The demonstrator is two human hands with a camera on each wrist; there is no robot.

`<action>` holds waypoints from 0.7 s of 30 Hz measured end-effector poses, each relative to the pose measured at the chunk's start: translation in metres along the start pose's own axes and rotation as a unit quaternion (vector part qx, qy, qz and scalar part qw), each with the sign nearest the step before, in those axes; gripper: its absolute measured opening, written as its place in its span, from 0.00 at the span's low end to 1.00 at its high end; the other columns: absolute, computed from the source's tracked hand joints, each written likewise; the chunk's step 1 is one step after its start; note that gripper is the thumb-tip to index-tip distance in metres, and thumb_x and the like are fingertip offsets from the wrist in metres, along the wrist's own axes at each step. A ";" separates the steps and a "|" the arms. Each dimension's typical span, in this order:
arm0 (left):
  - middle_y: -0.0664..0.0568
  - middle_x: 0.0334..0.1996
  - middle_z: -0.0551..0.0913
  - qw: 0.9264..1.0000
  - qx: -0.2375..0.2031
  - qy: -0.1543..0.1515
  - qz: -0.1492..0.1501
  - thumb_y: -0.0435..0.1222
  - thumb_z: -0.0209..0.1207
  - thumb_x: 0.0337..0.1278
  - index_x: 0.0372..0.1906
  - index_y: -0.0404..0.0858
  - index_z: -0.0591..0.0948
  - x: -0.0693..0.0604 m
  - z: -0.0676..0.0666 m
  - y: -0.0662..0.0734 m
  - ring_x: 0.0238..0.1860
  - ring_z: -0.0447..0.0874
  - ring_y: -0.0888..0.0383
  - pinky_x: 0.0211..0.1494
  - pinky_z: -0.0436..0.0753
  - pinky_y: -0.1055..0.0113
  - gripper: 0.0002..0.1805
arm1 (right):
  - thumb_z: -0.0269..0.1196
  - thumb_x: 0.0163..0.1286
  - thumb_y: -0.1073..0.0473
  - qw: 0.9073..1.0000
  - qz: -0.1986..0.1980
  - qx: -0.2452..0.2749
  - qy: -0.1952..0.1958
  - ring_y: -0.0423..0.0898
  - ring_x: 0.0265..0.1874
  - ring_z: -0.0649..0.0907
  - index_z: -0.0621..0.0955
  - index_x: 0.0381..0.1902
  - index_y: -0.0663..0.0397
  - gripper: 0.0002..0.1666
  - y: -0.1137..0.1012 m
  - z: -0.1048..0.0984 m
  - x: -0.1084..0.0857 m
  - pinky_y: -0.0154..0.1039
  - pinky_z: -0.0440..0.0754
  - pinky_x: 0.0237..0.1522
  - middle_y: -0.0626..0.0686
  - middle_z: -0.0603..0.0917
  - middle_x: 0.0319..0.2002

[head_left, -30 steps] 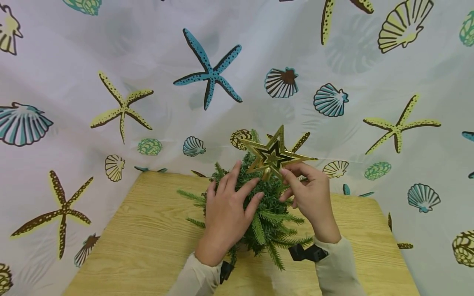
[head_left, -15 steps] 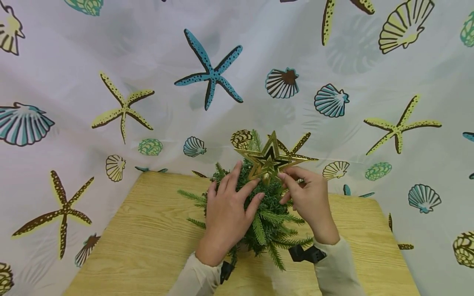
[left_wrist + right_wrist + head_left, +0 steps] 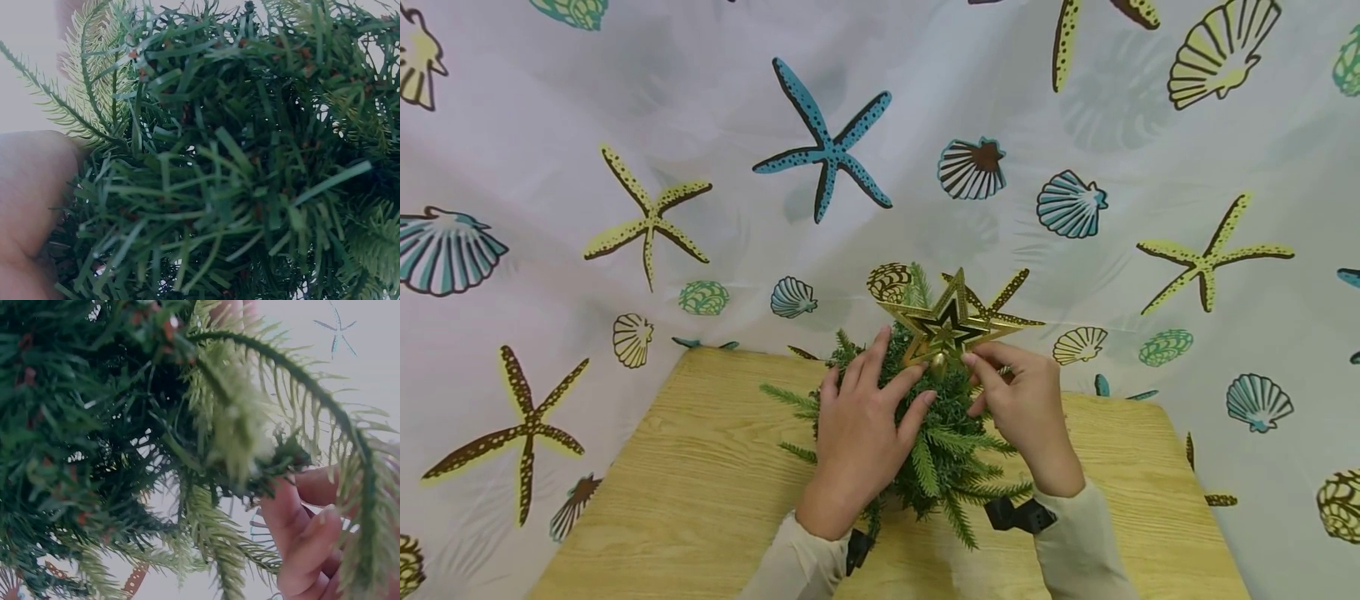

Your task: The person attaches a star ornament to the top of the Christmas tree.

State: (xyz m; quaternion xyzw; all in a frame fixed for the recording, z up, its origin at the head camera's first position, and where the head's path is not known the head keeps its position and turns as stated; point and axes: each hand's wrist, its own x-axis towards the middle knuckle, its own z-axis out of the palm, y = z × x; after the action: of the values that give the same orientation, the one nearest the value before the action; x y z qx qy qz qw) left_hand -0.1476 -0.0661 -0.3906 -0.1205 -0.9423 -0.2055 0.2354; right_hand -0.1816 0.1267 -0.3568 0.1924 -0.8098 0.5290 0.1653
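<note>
A small green artificial Christmas tree (image 3: pixel 951 442) stands on the table, and a gold star tree topper (image 3: pixel 949 325) is upright at its top. My right hand (image 3: pixel 1022 404) pinches the star's lower right point between thumb and forefinger. My left hand (image 3: pixel 859 429) rests over the tree's left side with its fingers spread, the forefinger close to the star's lower left point. Green tinsel-like needles (image 3: pixel 206 187) fill most of the left wrist view and hide the left fingertips. In the right wrist view, curled right fingers (image 3: pixel 306 550) show behind branches; the star is not visible there.
The light wooden table (image 3: pixel 700 467) lies under the tree. A white cloth (image 3: pixel 715 92) printed with starfish and shells hangs behind and at both sides. Longer pine-like branches (image 3: pixel 958 512) stick out from the tree toward the front and left.
The star has come down slightly and turned a little, together with my right hand, which has shifted a bit left. My left hand has stayed in place.
</note>
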 end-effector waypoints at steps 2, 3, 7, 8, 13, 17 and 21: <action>0.46 0.81 0.58 1.000 0.001 0.000 0.001 0.57 0.55 0.75 0.66 0.54 0.84 0.000 0.000 0.000 0.73 0.67 0.43 0.71 0.63 0.32 0.23 | 0.66 0.74 0.64 1.000 -0.001 -0.016 -0.007 0.51 0.11 0.83 0.90 0.43 0.62 0.07 -0.001 -0.001 -0.001 0.41 0.82 0.16 0.60 0.85 0.25; 0.45 0.81 0.59 1.000 0.002 0.001 0.003 0.57 0.55 0.75 0.65 0.54 0.84 0.000 0.000 0.000 0.73 0.68 0.43 0.70 0.63 0.32 0.23 | 0.66 0.74 0.65 1.000 0.000 -0.025 -0.010 0.52 0.12 0.84 0.90 0.44 0.63 0.08 -0.002 -0.001 -0.001 0.39 0.82 0.16 0.60 0.85 0.26; 0.46 0.81 0.59 1.000 0.008 0.008 0.016 0.57 0.57 0.74 0.66 0.55 0.84 0.000 0.000 -0.002 0.72 0.69 0.43 0.70 0.64 0.32 0.23 | 0.65 0.75 0.66 0.999 -0.003 -0.048 -0.025 0.52 0.13 0.84 0.88 0.47 0.66 0.09 -0.003 -0.003 0.000 0.39 0.83 0.18 0.60 0.86 0.26; 0.46 0.81 0.59 1.000 0.009 0.012 0.022 0.57 0.57 0.73 0.66 0.55 0.84 0.001 0.000 -0.002 0.72 0.69 0.43 0.69 0.65 0.32 0.23 | 0.65 0.75 0.66 0.998 -0.004 -0.051 -0.026 0.51 0.13 0.84 0.88 0.47 0.66 0.10 -0.003 -0.003 0.000 0.39 0.83 0.17 0.59 0.86 0.26; 0.44 0.80 0.61 0.999 -0.003 0.022 0.050 0.56 0.62 0.70 0.65 0.55 0.84 0.004 -0.002 -0.005 0.70 0.71 0.41 0.67 0.67 0.33 0.24 | 0.65 0.76 0.64 0.999 0.000 -0.042 -0.018 0.46 0.12 0.84 0.89 0.45 0.62 0.08 -0.001 -0.005 -0.001 0.40 0.79 0.12 0.59 0.86 0.26; 0.44 0.80 0.60 0.999 -0.027 0.000 0.047 0.56 0.64 0.68 0.65 0.54 0.84 0.004 -0.010 -0.007 0.71 0.71 0.40 0.67 0.66 0.31 0.25 | 0.66 0.76 0.61 1.000 0.010 -0.015 -0.014 0.44 0.13 0.84 0.88 0.46 0.59 0.08 -0.001 -0.004 -0.003 0.44 0.79 0.11 0.60 0.86 0.27; 0.43 0.80 0.59 0.998 -0.038 -0.029 0.045 0.58 0.65 0.66 0.65 0.53 0.84 0.006 -0.019 -0.006 0.74 0.66 0.40 0.68 0.65 0.30 0.27 | 0.66 0.76 0.60 1.000 0.016 -0.004 -0.010 0.45 0.13 0.84 0.87 0.52 0.60 0.12 -0.005 -0.006 -0.004 0.44 0.83 0.15 0.60 0.87 0.29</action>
State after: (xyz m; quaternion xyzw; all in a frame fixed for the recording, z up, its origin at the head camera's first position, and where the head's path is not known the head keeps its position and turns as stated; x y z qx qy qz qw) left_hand -0.1472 -0.0795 -0.3745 -0.1777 -0.9340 -0.2263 0.2119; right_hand -0.1752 0.1309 -0.3531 0.1842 -0.8163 0.5266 0.1498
